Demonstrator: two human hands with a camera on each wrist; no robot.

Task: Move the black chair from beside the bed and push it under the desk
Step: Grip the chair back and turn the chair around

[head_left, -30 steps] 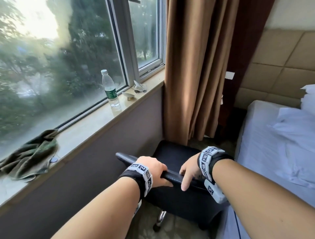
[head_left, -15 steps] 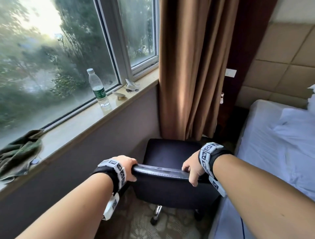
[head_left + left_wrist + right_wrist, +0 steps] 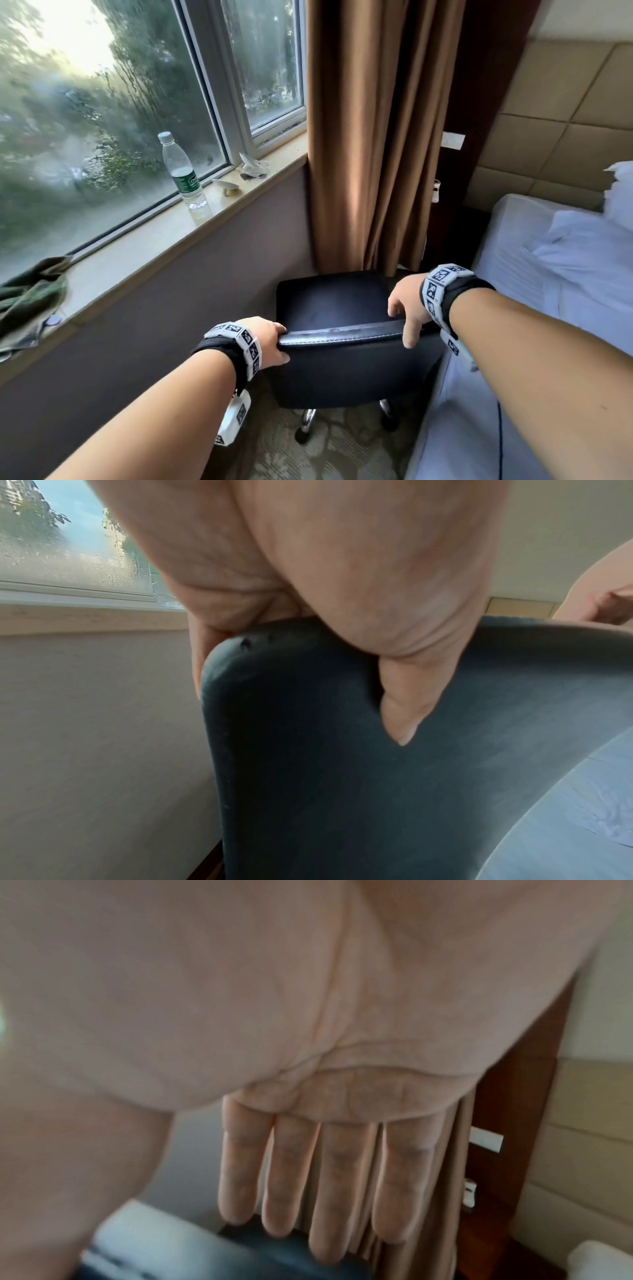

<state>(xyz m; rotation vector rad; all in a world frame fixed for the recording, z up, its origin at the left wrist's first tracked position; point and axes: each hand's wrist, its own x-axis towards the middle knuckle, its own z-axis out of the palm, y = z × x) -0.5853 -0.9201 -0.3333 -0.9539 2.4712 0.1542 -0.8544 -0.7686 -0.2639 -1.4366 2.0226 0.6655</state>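
The black chair [image 3: 342, 370] stands on its casters between the window wall and the bed [image 3: 548, 274], its backrest toward me and its seat toward the curtain. My left hand [image 3: 279, 339] grips the top left corner of the backrest; in the left wrist view its thumb [image 3: 400, 710] presses the rear face of the chair [image 3: 308, 777] and the fingers wrap over the edge. My right hand [image 3: 404, 318] holds the top right of the backrest, thumb on the near face, fingers over the far side. The right wrist view is blurred, with the fingers [image 3: 291, 1177] fairly straight down to the chair [image 3: 267, 1259].
A windowsill [image 3: 144, 246] runs along the left with a water bottle [image 3: 183, 174] and a green cloth [image 3: 30, 301]. A brown curtain [image 3: 370, 137] hangs just behind the chair. Patterned carpet [image 3: 325, 452] shows under the chair. No desk is in view.
The chair has swung so its backrest now faces me squarely. My left hand has slid from mid-backrest to the left corner. My right wrist sits higher.
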